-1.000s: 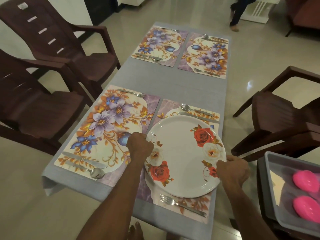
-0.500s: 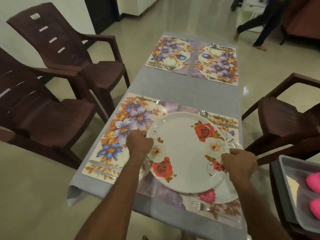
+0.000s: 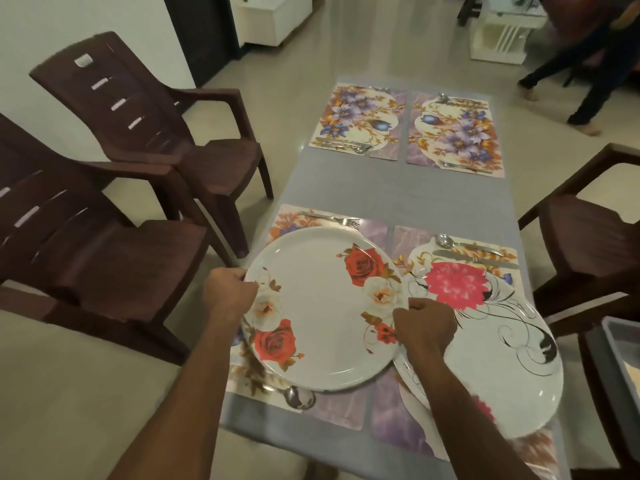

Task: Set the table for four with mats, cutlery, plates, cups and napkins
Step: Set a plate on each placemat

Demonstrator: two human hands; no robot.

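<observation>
Both hands grip one round white rose plate [image 3: 325,306] over the near-left mat [image 3: 341,407]: the left hand [image 3: 230,294] has its fingers curled shut on the rim at nine o'clock, the right hand [image 3: 424,327] is closed on the rim at four o'clock. Being round, the plate has no long axis; its red and white rose spray lies at two o'clock, its right edge overlapping the pink-flower plate [image 3: 502,341] lying on the near-right mat [image 3: 412,237]. On the near-left mat, a fork [image 3: 329,218] lies crosswise at twelve o'clock from the rose plate, tines pointing right, and a spoon [image 3: 299,398] bowl shows at six o'clock
</observation>
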